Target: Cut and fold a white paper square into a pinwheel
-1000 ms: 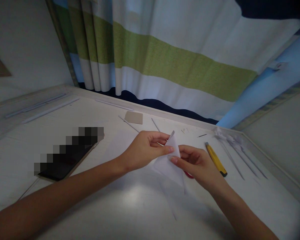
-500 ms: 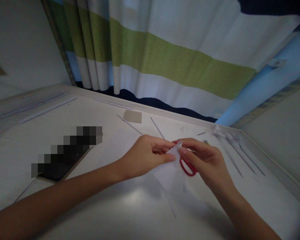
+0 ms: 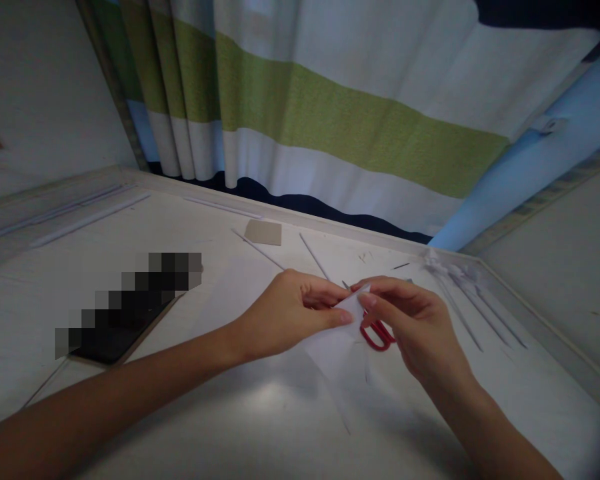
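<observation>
Two hands (image 3: 285, 313) (image 3: 423, 323) pinch white paper (image 3: 331, 341) | table (image 3: 280, 433): red-handled scissors (image 3: 383, 331)

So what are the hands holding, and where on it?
A piece of white paper: the left hand pinches its upper edge, the right hand its pointed top corner.

You seem to be in a home, seated or standing at a table; which room it is, you cannot tell. A wide curtain (image 3: 355, 100), banded in white, green and navy, hangs behind the far edge of your white tabletop (image 3: 195, 420), with a pale left wall (image 3: 35, 80) and right wall (image 3: 570, 253) flanking it. Everyday craft bits suit a household: white paper (image 3: 333, 343) and red-handled scissors (image 3: 377, 337) around the middle, a piece of card (image 3: 263, 233) by the far edge, thin sticks (image 3: 481, 309) towards the far right corner.
</observation>
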Motion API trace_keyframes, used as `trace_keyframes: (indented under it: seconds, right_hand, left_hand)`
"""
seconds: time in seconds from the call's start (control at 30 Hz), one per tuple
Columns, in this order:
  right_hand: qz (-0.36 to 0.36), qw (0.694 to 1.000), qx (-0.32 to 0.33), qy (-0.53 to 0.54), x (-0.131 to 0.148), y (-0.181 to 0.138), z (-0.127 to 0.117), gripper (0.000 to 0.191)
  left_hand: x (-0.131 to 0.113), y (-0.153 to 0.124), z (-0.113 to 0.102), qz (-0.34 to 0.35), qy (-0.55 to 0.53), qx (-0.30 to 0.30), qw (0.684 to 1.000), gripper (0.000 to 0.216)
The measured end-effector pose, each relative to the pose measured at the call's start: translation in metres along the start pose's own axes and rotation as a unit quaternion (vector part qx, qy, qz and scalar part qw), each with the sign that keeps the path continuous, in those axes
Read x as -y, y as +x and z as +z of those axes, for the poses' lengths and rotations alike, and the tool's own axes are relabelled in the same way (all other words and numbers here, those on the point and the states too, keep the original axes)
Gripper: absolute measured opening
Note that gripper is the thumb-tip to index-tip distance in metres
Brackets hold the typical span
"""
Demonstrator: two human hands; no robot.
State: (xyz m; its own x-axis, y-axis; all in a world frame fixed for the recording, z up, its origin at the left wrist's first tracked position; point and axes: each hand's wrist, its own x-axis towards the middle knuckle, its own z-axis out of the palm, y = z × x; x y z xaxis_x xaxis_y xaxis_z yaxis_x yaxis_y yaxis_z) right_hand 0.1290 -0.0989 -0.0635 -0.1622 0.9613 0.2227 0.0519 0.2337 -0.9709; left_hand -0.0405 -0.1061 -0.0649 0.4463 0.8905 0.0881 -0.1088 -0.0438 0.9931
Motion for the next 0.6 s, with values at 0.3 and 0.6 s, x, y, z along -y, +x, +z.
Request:
trace_keyframes:
  seconds: [0.3,0.6]
  right_hand:
    - [0.008,1.000,0.017,0.000,-0.0002,0.0010,-0.0010,0.004]
    - [0.027,0.999,-0.004,0.027,-0.0008,0.0006,0.0005,0.003]
  left_hand:
    - [-0.0027,-0.0014,0.0001,-0.016,0.010,0.002,1.000,0.023]
    - [-0.0050,-0.0027,0.0009,-0.013,0.014,0.017,1.000,0.025]
